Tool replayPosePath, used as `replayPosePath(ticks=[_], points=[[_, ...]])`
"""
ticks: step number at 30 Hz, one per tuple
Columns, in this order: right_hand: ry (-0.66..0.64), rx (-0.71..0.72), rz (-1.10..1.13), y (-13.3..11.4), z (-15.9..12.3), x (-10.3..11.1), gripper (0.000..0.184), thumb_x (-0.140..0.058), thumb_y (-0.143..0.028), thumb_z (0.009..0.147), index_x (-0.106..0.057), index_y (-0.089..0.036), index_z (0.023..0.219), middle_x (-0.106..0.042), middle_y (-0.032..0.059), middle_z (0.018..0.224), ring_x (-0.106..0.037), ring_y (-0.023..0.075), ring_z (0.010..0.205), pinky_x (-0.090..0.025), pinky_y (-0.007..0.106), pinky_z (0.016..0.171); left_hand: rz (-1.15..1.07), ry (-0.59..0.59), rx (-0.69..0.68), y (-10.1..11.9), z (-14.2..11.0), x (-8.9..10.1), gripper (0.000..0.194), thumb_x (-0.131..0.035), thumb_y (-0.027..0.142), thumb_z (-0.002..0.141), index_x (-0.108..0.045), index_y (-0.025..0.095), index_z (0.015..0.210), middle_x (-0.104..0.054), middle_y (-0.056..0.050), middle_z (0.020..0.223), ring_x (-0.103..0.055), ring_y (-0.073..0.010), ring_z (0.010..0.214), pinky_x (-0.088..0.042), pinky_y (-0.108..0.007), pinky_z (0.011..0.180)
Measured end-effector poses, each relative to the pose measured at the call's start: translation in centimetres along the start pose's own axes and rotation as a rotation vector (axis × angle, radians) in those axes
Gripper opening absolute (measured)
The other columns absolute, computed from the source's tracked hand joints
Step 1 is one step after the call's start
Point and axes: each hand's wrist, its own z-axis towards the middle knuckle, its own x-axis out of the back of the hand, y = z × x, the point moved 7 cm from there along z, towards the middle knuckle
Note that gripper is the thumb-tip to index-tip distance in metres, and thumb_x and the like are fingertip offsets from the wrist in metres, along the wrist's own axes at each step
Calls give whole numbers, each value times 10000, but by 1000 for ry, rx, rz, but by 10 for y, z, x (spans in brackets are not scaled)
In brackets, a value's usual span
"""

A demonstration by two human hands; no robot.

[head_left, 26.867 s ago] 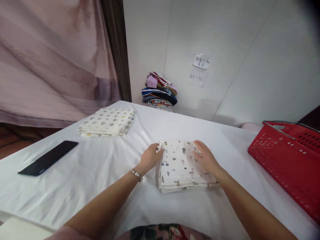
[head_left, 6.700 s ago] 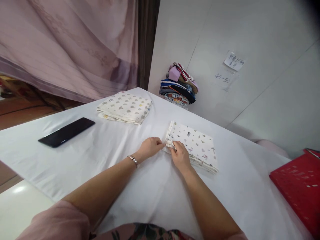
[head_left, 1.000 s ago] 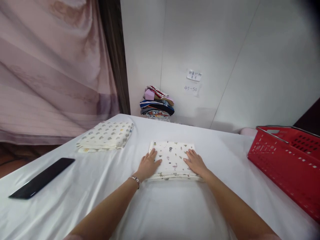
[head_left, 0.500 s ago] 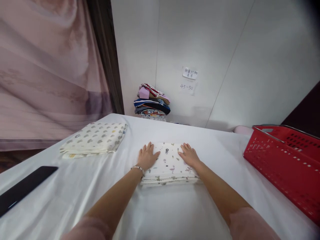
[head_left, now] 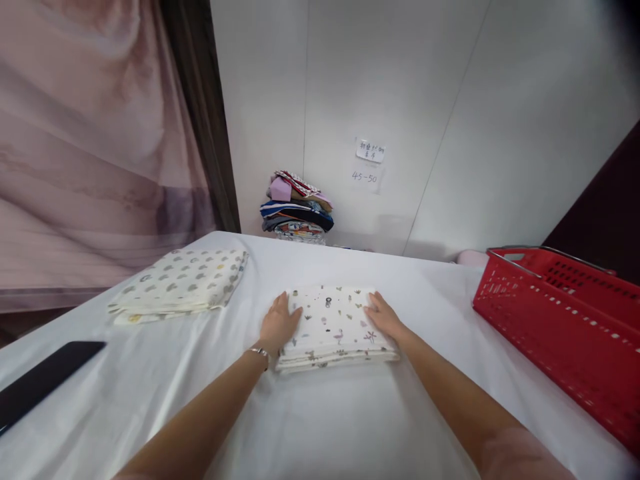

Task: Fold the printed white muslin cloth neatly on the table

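Observation:
A folded white cloth [head_left: 333,327] with small printed figures, among them a pink flamingo, lies flat on the white-covered table [head_left: 330,420]. My left hand [head_left: 280,325] rests along the cloth's left edge, thumb on its top and fingers reaching forward. On the opposite edge lies my right hand [head_left: 384,315], its thumb and fingers apart over the border. Neither hand lifts the cloth. A bracelet [head_left: 262,353] circles my left wrist.
Another folded cloth [head_left: 185,283] with grey spots lies at the left. Nearer stands a flat black object [head_left: 50,380]. A red basket [head_left: 555,327] occupies the right side. Folded fabrics [head_left: 297,210] are piled by the wall, below paper notes [head_left: 370,151]. A pink curtain [head_left: 90,133] hangs left.
My hands have slid outward from the top of the cloth to its left and right edges. The whole view has shifted slightly, and the cloth stays folded.

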Motion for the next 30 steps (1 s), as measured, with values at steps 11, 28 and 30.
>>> replayPosePath(ticks=[11, 28, 30], points=[[10, -101, 359, 26, -75, 8, 750, -564, -382, 737, -249, -207, 1394, -466, 74, 1324, -502, 215, 1142, -418, 325, 929, -175, -232, 168, -20, -34, -3, 637, -550, 523, 708, -433, 146, 1208, -629, -160, 1062, -611, -277, 939, -456, -350, 750], [111, -112, 132, 37, -66, 14, 633, -470, -459, 779, -353, -195, 1343, -599, 79, 1079, -594, 211, 870, -454, 355, 804, -263, -223, 202, -18, -11, -3, 773, -593, 513, 695, -313, 153, 1319, -569, -148, 1180, -568, -241, 1030, -443, -297, 805], [148, -37, 36, 30, -73, 20, 578, -443, -439, 800, -385, -196, 1322, -544, 90, 1178, -566, 223, 953, -444, 362, 832, -330, -234, 187, -20, -21, 2, 761, -601, 492, 699, -314, 165, 1323, -556, -136, 1197, -587, -220, 983, -461, -275, 761]])
